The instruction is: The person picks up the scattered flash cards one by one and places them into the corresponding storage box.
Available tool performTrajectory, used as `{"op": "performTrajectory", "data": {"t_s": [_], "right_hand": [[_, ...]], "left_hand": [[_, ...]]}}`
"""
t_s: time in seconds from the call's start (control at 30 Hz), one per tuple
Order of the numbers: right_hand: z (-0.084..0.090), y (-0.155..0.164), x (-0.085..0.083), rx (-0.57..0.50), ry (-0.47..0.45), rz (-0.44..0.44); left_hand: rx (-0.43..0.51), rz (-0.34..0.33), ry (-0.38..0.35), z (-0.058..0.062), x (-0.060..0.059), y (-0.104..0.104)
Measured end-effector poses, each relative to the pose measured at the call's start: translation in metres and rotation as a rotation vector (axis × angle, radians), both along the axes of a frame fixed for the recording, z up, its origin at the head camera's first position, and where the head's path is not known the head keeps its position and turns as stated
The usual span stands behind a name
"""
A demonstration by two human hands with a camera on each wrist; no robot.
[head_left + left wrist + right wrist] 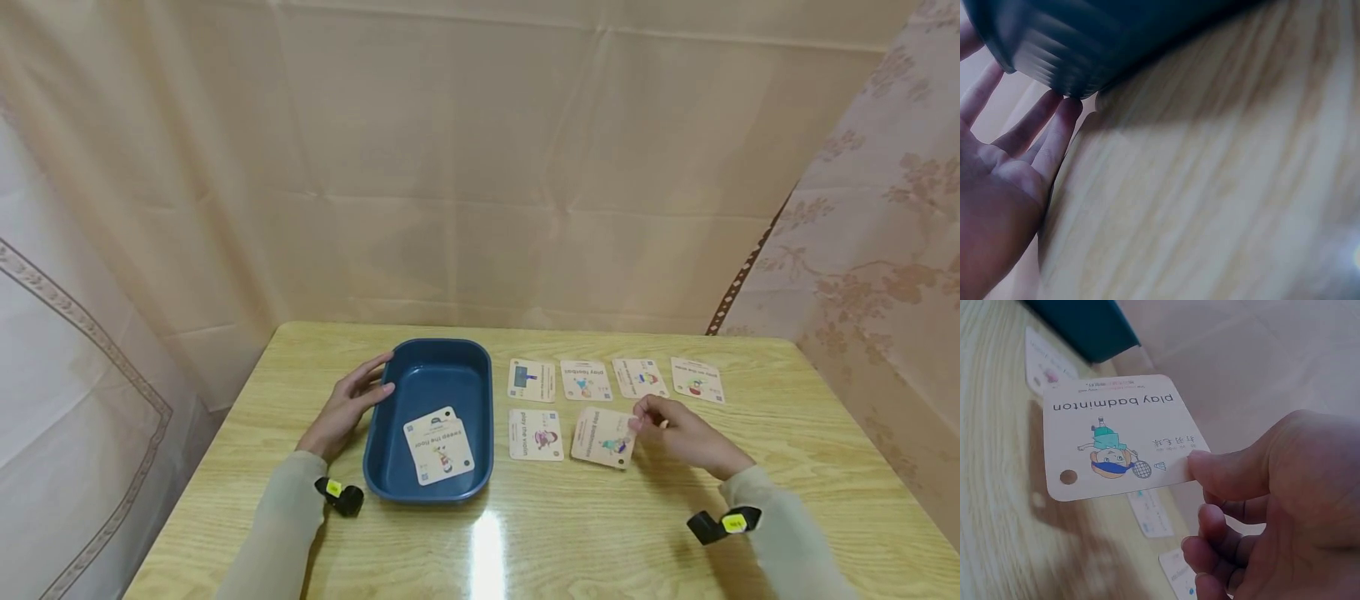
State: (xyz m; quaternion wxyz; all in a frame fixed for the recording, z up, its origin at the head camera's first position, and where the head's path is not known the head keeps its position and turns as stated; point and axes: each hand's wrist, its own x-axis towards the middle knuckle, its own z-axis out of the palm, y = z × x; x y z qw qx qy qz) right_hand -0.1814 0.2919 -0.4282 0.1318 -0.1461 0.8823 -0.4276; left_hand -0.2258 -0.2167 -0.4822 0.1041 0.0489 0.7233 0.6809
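A dark blue tray (397,479) sits on the wooden table (600,533) with two picture cards (438,446) in it. My left hand (347,408) lies open against the tray's left wall, its fingertips (1060,115) touching the tray (1085,44). My right hand (678,433) pinches the "play badminton" card (603,437) by its right edge and lifts it off the table; in the right wrist view the card (1116,434) is held between thumb (1222,472) and fingers.
Several more picture cards lie to the right of the tray: a back row (615,379) and one card (536,434) in front. Cloth drapes (480,167) hang behind and beside the table.
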Motion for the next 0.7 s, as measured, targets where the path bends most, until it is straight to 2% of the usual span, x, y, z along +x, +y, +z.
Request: {"op": "performTrajectory", "data": {"t_s": [0.4,0.7], "right_hand": [[0.014,-0.013,0.005,-0.167,-0.015,-0.078],[0.024,-0.030,0.006,-0.212,-0.009,-0.106]], "left_hand": [[0.001,0.011,0.003,-0.004,-0.003,-0.001],[0.003,0.006,0.023,-0.005,-0.002,-0.001]]}}
